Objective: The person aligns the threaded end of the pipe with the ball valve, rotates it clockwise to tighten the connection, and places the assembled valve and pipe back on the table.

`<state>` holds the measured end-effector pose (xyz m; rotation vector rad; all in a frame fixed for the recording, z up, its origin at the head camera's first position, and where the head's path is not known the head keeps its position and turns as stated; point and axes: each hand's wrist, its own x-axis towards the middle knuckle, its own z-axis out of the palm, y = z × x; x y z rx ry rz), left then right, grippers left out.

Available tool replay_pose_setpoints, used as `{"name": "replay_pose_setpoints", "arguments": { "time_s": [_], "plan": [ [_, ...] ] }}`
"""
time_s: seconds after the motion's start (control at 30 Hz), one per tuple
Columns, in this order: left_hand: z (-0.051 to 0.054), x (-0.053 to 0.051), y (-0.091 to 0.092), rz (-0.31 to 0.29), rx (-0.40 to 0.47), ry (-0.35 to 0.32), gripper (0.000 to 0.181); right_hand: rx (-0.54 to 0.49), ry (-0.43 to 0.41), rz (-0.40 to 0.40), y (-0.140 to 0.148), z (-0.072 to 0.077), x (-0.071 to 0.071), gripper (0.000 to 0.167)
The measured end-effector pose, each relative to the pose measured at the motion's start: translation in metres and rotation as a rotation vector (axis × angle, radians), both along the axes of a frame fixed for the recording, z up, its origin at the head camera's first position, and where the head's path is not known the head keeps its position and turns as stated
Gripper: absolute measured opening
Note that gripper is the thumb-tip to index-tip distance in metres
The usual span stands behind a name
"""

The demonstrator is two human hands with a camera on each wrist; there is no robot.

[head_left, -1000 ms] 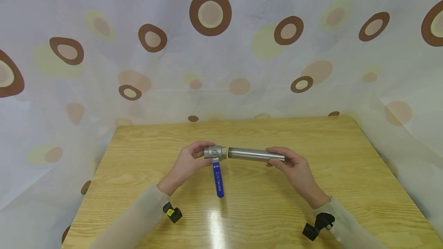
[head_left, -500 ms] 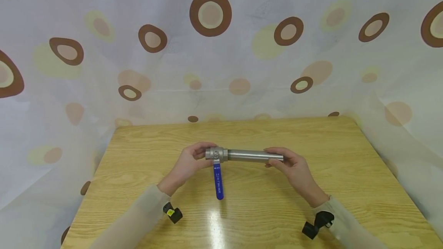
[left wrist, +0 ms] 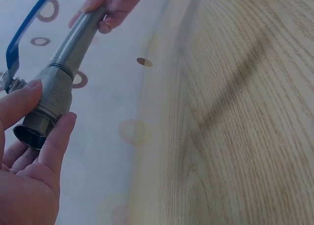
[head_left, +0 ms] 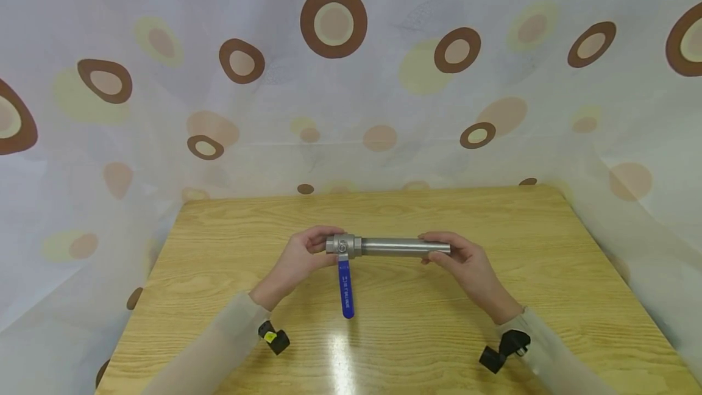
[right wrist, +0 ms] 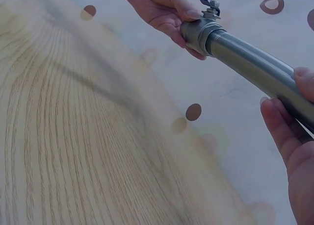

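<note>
Free passage lies over the tabletop [head_left: 417, 337] between the left hand [head_left: 298, 259] and right hand [head_left: 466, 267], beside the projecting blue lever [head_left: 346, 289]. The valve [head_left: 344, 245] and steel pipe [head_left: 390, 247] bar the far side.

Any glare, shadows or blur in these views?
Head: bright glare streak on the table at bottom centre, lettering on the blue handle too blurred to read; left wrist: dimmer, dark shadow band across the table; right wrist: also dim, similar band.

The writing [head_left: 346, 292] on the blue handle [head_left: 348, 311] is too small to read. The valve [head_left: 351, 245] hides one end of the pipe [head_left: 392, 247]. The right wrist view cuts off the right hand [right wrist: 300, 161].
</note>
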<state>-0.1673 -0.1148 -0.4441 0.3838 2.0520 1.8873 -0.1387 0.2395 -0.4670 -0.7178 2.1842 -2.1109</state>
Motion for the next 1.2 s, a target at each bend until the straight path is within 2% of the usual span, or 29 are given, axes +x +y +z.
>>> {"name": "replay_pose_setpoints", "arguments": {
  "time_s": [0.5,0.7,1.03,1.2],
  "plan": [
    [0.0008,-0.0014,-0.0035,-0.017,0.034,-0.001,0.052,-0.027,-0.013,0.043,0.0012,0.0037,-0.0013,0.034],
    [-0.0006,0.0001,-0.0042,-0.017,0.04,-0.023,0.052,-0.014,-0.021,0.044,0.0005,0.0046,-0.0007,0.034],
    [0.0007,0.0014,-0.0034,-0.001,0.028,-0.008,0.052,0.045,-0.013,0.029,-0.0002,0.0058,-0.0006,0.041],
    [0.0019,0.0021,-0.0038,-0.002,0.021,0.004,0.051,0.018,-0.004,0.021,-0.0012,0.0049,-0.0017,0.04]
  ]
}}
